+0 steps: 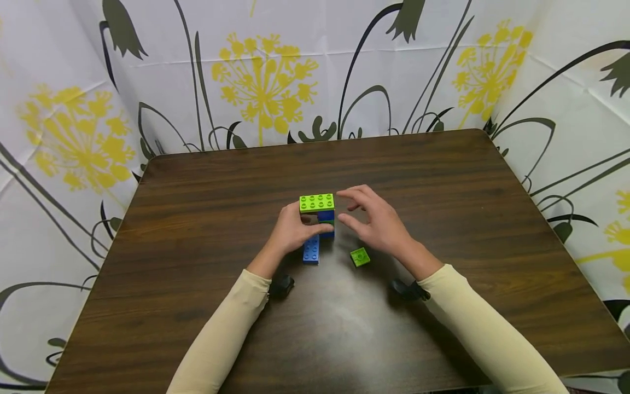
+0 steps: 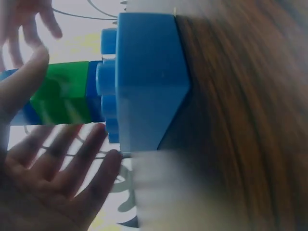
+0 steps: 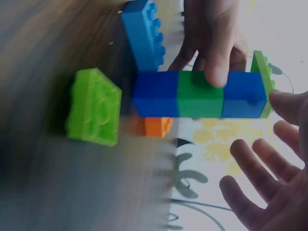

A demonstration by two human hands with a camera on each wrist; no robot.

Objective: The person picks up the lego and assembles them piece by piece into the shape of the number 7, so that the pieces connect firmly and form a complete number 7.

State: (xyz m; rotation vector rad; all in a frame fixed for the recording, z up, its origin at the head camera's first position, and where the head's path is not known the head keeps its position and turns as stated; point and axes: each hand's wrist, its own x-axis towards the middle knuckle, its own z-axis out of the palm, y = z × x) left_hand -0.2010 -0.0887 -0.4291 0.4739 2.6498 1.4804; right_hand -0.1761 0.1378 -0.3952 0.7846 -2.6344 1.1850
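Observation:
A brick tower of blue, green and blue bricks (image 3: pixel 199 103) stands upright, topped by a lime green brick (image 1: pixel 317 203) that juts out to the left. My left hand (image 1: pixel 291 230) holds the tower, its thumb across the front near the green brick and its fingers behind. A light blue long brick (image 2: pixel 149 72) lies at the tower's near side, studs up. On the right, my right hand (image 1: pixel 376 221) is held with fingers spread and thumb apart, fingertips close beside the lime top. Nearer to me lies a small lime brick (image 1: pixel 360 257), its hollow underside showing.
An orange brick (image 3: pixel 155 126) sits behind the tower's base, hidden in the head view. The dark wooden table (image 1: pixel 197 219) reaches back to a white curtain (image 1: pixel 295 71) with flower prints. Black straps with small devices (image 1: pixel 281 286) sit at both wrists.

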